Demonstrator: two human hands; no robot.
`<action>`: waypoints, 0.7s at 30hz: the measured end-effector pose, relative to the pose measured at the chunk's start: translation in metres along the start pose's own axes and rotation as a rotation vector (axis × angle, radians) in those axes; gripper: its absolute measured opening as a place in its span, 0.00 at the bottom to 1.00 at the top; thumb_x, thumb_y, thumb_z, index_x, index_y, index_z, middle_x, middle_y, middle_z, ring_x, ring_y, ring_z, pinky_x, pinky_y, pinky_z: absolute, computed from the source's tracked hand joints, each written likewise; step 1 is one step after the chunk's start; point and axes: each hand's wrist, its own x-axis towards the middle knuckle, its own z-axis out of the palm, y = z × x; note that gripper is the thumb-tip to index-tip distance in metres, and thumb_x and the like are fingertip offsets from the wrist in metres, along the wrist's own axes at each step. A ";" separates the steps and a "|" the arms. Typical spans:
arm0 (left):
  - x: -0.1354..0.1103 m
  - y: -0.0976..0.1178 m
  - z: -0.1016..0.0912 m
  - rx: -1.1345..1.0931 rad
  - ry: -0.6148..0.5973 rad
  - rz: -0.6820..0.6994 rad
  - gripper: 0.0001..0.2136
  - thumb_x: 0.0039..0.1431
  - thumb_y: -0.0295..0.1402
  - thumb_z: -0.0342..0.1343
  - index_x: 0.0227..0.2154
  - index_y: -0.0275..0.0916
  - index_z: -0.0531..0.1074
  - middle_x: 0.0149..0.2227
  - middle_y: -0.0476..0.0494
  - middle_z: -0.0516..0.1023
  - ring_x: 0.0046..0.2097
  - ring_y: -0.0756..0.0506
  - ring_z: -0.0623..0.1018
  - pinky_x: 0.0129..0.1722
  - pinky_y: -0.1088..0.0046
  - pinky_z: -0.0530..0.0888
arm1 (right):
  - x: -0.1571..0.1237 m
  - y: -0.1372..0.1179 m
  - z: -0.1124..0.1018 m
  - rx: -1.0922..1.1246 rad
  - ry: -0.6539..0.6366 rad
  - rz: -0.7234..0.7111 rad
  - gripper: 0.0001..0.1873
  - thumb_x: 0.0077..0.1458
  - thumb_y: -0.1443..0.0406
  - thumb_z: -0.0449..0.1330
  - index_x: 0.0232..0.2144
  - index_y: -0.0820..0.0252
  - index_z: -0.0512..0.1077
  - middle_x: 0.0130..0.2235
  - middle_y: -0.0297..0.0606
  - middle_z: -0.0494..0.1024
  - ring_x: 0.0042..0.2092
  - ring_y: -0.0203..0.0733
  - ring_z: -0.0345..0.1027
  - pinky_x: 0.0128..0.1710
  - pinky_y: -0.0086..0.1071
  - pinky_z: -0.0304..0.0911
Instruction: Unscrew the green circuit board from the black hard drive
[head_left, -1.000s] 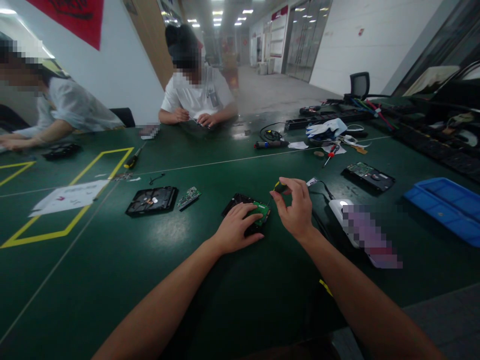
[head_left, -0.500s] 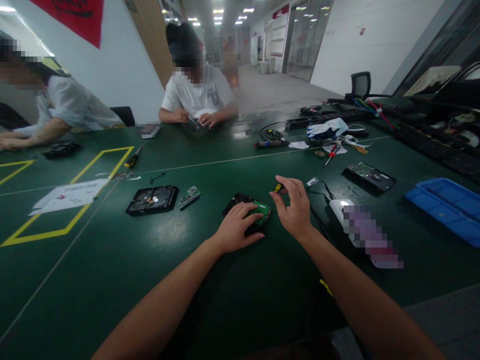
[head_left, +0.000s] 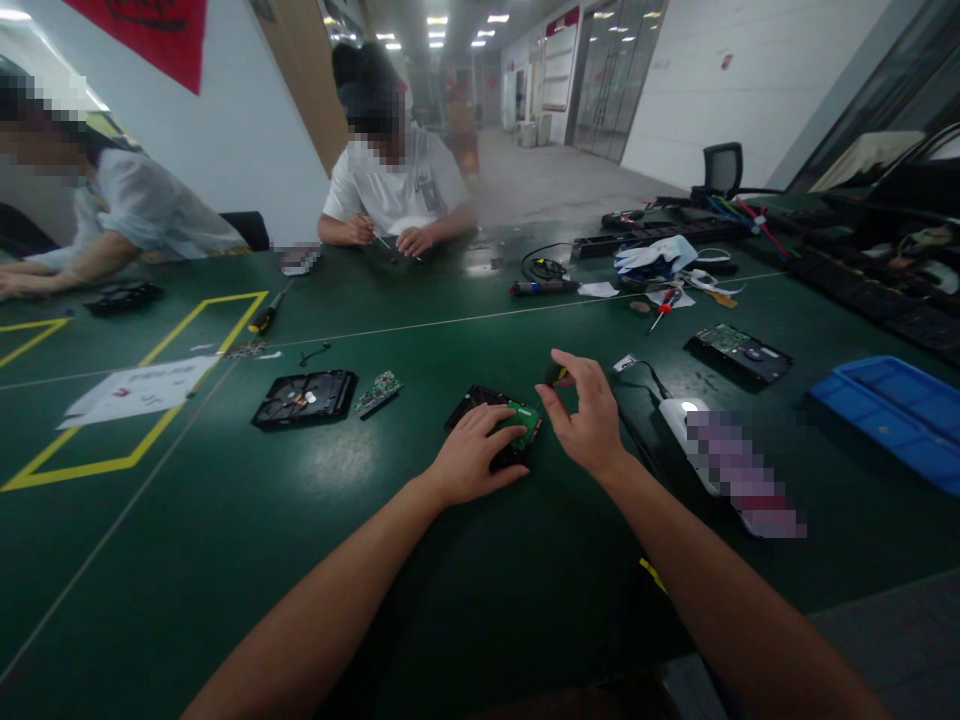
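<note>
A black hard drive [head_left: 471,400] with a green circuit board [head_left: 528,420] lies on the dark green table in front of me. My left hand [head_left: 480,455] holds it down, fingers over the board and thumb along the near edge, hiding much of the drive. Just right of it, my right hand [head_left: 586,410] pinches the black-and-yellow handle of a screwdriver [head_left: 556,374] between thumb and fingers. The handle is partly covered, and the shaft is too faint to make out clearly.
To the left lie an opened hard drive [head_left: 304,398], a loose circuit board [head_left: 379,394], paper [head_left: 139,390] and another screwdriver [head_left: 264,317]. On the right are a white cabled device [head_left: 686,430], another hard drive [head_left: 739,354] and a blue tray [head_left: 885,410]. Two people sit across the table.
The screwdriver handle has turned in my right fingers, with less yellow showing. My left hand and the hard drive stay where they were.
</note>
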 end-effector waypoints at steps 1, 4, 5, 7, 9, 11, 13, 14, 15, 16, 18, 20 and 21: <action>0.000 0.000 0.000 0.001 -0.003 0.001 0.27 0.63 0.50 0.61 0.61 0.44 0.70 0.64 0.35 0.69 0.66 0.32 0.69 0.66 0.44 0.66 | 0.000 0.000 0.000 -0.008 0.008 0.002 0.26 0.66 0.63 0.60 0.65 0.48 0.64 0.53 0.45 0.76 0.51 0.52 0.73 0.51 0.53 0.74; 0.000 0.001 -0.001 0.004 -0.003 -0.003 0.27 0.63 0.50 0.61 0.61 0.44 0.70 0.64 0.35 0.68 0.66 0.33 0.68 0.67 0.45 0.65 | -0.001 0.001 0.001 0.008 0.009 0.007 0.25 0.67 0.65 0.58 0.65 0.47 0.64 0.55 0.44 0.76 0.52 0.51 0.74 0.53 0.52 0.74; 0.000 0.001 -0.001 0.003 -0.002 -0.004 0.27 0.63 0.50 0.61 0.61 0.44 0.70 0.64 0.35 0.68 0.66 0.33 0.68 0.67 0.44 0.65 | -0.002 0.002 0.002 0.024 -0.004 0.010 0.26 0.68 0.65 0.57 0.66 0.47 0.63 0.56 0.43 0.77 0.52 0.50 0.75 0.54 0.52 0.73; 0.000 0.001 0.000 0.000 -0.001 -0.004 0.27 0.63 0.50 0.62 0.61 0.45 0.70 0.64 0.36 0.69 0.65 0.32 0.69 0.66 0.43 0.66 | -0.004 0.004 0.004 0.055 -0.033 0.018 0.26 0.69 0.66 0.55 0.67 0.47 0.62 0.59 0.42 0.76 0.52 0.49 0.76 0.55 0.52 0.73; 0.000 0.000 0.001 -0.004 0.004 -0.004 0.27 0.62 0.50 0.62 0.60 0.45 0.70 0.64 0.36 0.69 0.65 0.32 0.69 0.66 0.43 0.66 | -0.005 0.005 0.005 0.074 -0.049 0.026 0.26 0.69 0.66 0.54 0.67 0.46 0.61 0.59 0.42 0.76 0.52 0.49 0.76 0.55 0.52 0.73; 0.000 -0.001 0.002 -0.004 0.009 -0.005 0.27 0.62 0.50 0.62 0.60 0.46 0.70 0.64 0.36 0.69 0.65 0.32 0.69 0.66 0.43 0.66 | -0.005 0.005 0.005 0.080 -0.042 0.027 0.26 0.69 0.65 0.54 0.67 0.46 0.61 0.59 0.42 0.77 0.52 0.50 0.76 0.55 0.53 0.73; 0.000 -0.001 0.002 0.000 0.008 -0.004 0.27 0.62 0.50 0.62 0.61 0.46 0.70 0.64 0.36 0.68 0.66 0.32 0.68 0.66 0.42 0.66 | -0.003 0.003 0.004 0.080 -0.032 0.014 0.26 0.69 0.65 0.55 0.67 0.47 0.61 0.59 0.43 0.76 0.53 0.50 0.75 0.54 0.53 0.74; 0.000 -0.001 0.002 0.001 0.008 -0.004 0.27 0.62 0.50 0.62 0.61 0.46 0.70 0.64 0.36 0.68 0.66 0.32 0.68 0.66 0.42 0.66 | -0.002 0.002 0.003 0.078 -0.028 0.005 0.26 0.68 0.65 0.55 0.66 0.47 0.62 0.58 0.44 0.75 0.53 0.51 0.74 0.54 0.52 0.74; 0.000 -0.001 0.002 0.002 0.006 -0.003 0.28 0.62 0.50 0.62 0.61 0.46 0.70 0.64 0.36 0.68 0.66 0.32 0.68 0.66 0.42 0.66 | 0.000 0.001 0.001 0.075 -0.029 -0.004 0.26 0.68 0.65 0.56 0.66 0.47 0.62 0.58 0.45 0.75 0.54 0.51 0.74 0.53 0.52 0.74; 0.000 -0.001 0.002 0.002 0.002 -0.001 0.28 0.62 0.51 0.62 0.61 0.46 0.70 0.64 0.36 0.68 0.66 0.32 0.68 0.66 0.42 0.66 | 0.001 -0.001 0.000 0.069 -0.024 -0.008 0.25 0.68 0.65 0.57 0.65 0.47 0.63 0.57 0.45 0.74 0.54 0.51 0.73 0.52 0.51 0.75; 0.000 -0.001 0.002 0.001 -0.001 -0.002 0.27 0.63 0.51 0.62 0.61 0.46 0.70 0.64 0.36 0.68 0.66 0.32 0.68 0.66 0.43 0.66 | 0.003 -0.002 -0.002 0.054 0.004 -0.001 0.24 0.66 0.64 0.59 0.62 0.47 0.66 0.54 0.45 0.74 0.52 0.51 0.72 0.48 0.49 0.76; 0.000 -0.001 0.001 0.002 -0.007 -0.006 0.27 0.63 0.51 0.61 0.61 0.45 0.70 0.64 0.36 0.68 0.66 0.32 0.68 0.66 0.43 0.65 | 0.003 -0.001 -0.002 0.044 0.037 0.003 0.22 0.66 0.64 0.61 0.60 0.47 0.68 0.51 0.43 0.75 0.50 0.50 0.73 0.47 0.48 0.76; 0.000 -0.001 0.001 0.005 -0.008 -0.007 0.27 0.63 0.51 0.61 0.61 0.45 0.70 0.64 0.36 0.68 0.66 0.32 0.68 0.66 0.43 0.65 | 0.002 0.000 -0.002 0.046 0.043 0.001 0.21 0.66 0.64 0.61 0.60 0.47 0.68 0.51 0.43 0.75 0.50 0.50 0.73 0.47 0.48 0.76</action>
